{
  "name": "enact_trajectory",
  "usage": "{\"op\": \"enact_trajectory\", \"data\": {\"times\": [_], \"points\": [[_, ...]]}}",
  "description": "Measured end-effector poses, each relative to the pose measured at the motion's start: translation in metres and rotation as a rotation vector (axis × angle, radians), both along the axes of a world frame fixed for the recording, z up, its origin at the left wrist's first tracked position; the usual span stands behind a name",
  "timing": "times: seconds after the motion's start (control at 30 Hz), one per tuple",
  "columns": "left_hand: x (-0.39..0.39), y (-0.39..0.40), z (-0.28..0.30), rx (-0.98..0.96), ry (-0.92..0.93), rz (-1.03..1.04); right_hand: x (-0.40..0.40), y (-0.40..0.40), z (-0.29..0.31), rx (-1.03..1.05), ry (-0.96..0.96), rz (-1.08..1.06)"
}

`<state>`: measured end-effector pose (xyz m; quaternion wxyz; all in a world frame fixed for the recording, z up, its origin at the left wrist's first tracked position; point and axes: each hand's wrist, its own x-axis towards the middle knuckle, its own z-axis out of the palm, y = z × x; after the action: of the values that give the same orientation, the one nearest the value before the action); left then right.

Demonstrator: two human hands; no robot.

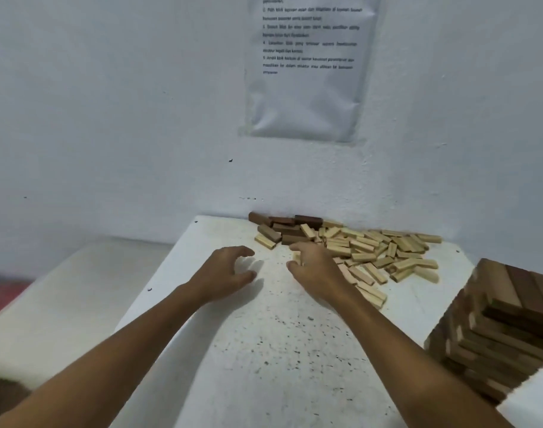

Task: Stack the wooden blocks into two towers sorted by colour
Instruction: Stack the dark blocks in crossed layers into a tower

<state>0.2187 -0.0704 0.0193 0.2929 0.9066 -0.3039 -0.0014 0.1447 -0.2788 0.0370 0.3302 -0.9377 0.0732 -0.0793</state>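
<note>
Right grip [313, 267]: fingers curled down at the near-left edge of the pale block pile [378, 254], closing on one pale block [297, 258] whose end shows between thumb and fingers. Whether the block is lifted or resting on the table [279, 350] I cannot tell. Left grip [230, 270]: fingers loosely spread and arched, holding nothing, hovering just above bare table near the right one.

Layout. Pale blocks lie scattered in a loose heap along the far right of the table, against the wall [109, 118]. A smaller cluster of dark blocks [284, 227] sits at the far edge, touching the left end of the pale heap, with a couple of pale pieces mixed in. The dark tower [504, 332] stands at the near right, many layers high; its image is blurred, so layer alignment is hard to judge. No pale tower is visible. A printed sheet [307, 66] hangs on the wall; text unreadable.

Step in hand (judgement): dark stack largely built, a few dark blocks left loose; I appear to be starting on the pale ones, gathering the first pieces.

Next move calls for: securing the pale block, carrying it to open table in front of me, well apart from the dark tower, and laying it flat as a base. Left grip is free to square up the pieces. Keep the right forearm away from the dark tower when reaching.
</note>
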Motion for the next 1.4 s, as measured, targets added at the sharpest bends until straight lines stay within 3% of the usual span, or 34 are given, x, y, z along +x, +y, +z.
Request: {"op": "enact_trajectory", "data": {"times": [0.27, 0.4, 0.7, 0.83, 1.13, 1.4], "points": [[0.049, -0.049, -0.016, -0.044, -0.156, 0.000, 0.065, -0.001, -0.022, -0.359, -0.084, -0.039], [0.069, -0.060, -0.020, -0.025, -0.225, -0.048, 0.086, -0.007, -0.021, -0.473, -0.034, -0.064], [0.080, -0.051, -0.027, -0.013, -0.265, 0.022, 0.090, -0.013, -0.026, -0.555, -0.039, 0.047], [0.082, -0.042, -0.026, -0.052, -0.223, 0.072, 0.086, -0.012, -0.036, -0.481, -0.180, 0.093], [0.087, -0.014, -0.022, -0.060, -0.199, 0.103, 0.083, 0.005, -0.033, -0.348, -0.208, 0.230], [0.064, 0.032, -0.014, -0.158, -0.252, -0.050, 0.043, 0.016, -0.027, -0.122, -0.227, 0.448]]}}
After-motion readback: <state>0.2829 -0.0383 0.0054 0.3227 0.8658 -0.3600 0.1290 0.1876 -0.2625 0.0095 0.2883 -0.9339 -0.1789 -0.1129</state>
